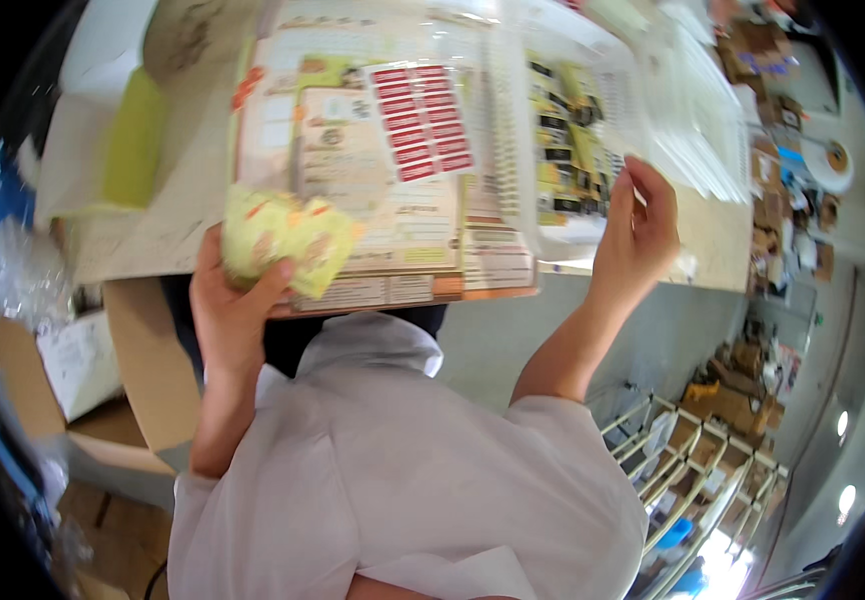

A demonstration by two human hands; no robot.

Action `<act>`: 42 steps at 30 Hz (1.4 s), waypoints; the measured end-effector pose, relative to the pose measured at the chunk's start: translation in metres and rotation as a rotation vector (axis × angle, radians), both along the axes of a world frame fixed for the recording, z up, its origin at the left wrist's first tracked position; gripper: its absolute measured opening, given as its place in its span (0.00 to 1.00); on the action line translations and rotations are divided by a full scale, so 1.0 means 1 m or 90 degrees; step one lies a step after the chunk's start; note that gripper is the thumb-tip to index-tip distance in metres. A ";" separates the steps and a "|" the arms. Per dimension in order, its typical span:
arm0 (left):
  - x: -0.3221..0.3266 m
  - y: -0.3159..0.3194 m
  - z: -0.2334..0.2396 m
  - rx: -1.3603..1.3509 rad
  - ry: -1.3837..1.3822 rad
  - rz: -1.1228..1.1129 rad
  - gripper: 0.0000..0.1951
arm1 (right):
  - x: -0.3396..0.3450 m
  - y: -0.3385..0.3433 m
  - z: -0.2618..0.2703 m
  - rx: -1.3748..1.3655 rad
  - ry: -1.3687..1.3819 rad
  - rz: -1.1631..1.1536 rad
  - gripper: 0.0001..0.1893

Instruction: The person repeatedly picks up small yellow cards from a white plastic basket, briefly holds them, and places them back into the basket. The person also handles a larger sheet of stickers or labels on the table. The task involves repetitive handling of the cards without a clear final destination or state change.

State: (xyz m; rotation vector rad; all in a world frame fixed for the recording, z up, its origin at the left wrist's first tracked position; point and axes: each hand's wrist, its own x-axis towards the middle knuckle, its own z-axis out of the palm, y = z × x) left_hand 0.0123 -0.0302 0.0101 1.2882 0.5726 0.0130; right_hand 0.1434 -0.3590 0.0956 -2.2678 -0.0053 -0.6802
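My left hand (234,292) grips several pale yellow sachets (320,251), its thumb pressed over their front. Behind them lies a stack of printed sheets (417,247), partly glossy as if under clear plastic, reaching past the table's front edge. A sticker sheet with two columns of red labels (421,120) rests on top of the stack. My right hand (639,221) is raised beside a clear plastic tray (552,244) of yellow-and-black packets (567,142). Its thumb and index finger nearly meet; whether something thin is between them cannot be seen.
A white box with a yellow block (136,142) stands on the left of the worn table (177,240). Stacked clear trays (691,120) are at the right. An open cardboard box (151,360) sits below left. Tubular racking (691,465) and cartons fill the right side.
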 end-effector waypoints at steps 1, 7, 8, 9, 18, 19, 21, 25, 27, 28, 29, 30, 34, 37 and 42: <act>0.002 -0.001 0.001 0.019 0.001 -0.007 0.26 | -0.016 0.022 -0.005 0.047 0.014 0.031 0.14; 0.013 -0.007 0.006 -0.156 -0.104 -0.029 0.30 | -0.076 0.141 -0.049 -0.043 0.115 0.395 0.19; 0.012 -0.007 0.006 -0.170 -0.110 -0.025 0.30 | -0.079 0.147 -0.059 -0.020 0.145 0.389 0.20; 0.011 -0.005 0.007 -0.186 -0.116 -0.021 0.31 | -0.079 0.150 -0.064 -0.032 0.120 0.377 0.21; 0.002 0.002 -0.002 -0.339 -0.133 0.057 0.33 | -0.082 0.164 -0.080 -0.101 0.042 0.408 0.26; 0.001 0.002 -0.002 -0.352 -0.138 0.058 0.33 | -0.082 0.165 -0.080 -0.077 0.063 0.414 0.27; 0.000 0.001 -0.001 -0.355 -0.165 0.071 0.33 | -0.083 0.165 -0.080 -0.029 0.104 0.422 0.27; -0.001 0.000 -0.001 -0.343 -0.158 0.070 0.33 | -0.085 0.169 -0.072 -0.036 0.118 0.422 0.18; -0.002 0.000 0.002 -0.323 -0.148 0.052 0.32 | -0.087 0.168 -0.073 -0.048 0.140 0.405 0.13; -0.002 0.000 0.002 -0.314 -0.142 0.042 0.32 | -0.087 0.167 -0.073 -0.046 0.133 0.402 0.12; -0.003 -0.001 0.002 -0.289 -0.145 0.039 0.33 | -0.086 0.166 -0.074 -0.044 0.126 0.399 0.11; -0.004 -0.001 0.002 -0.266 -0.149 0.036 0.33 | -0.085 0.164 -0.073 -0.043 0.119 0.395 0.10; -0.006 0.002 0.006 -0.183 -0.153 0.013 0.34 | -0.076 0.150 -0.070 0.091 0.152 0.347 0.11; -0.008 0.007 0.001 -0.082 -0.140 -0.026 0.33 | -0.074 0.140 -0.073 0.161 0.219 0.327 0.12; -0.007 0.009 0.002 -0.064 -0.102 -0.043 0.31 | -0.080 0.147 -0.072 0.321 0.307 0.317 0.17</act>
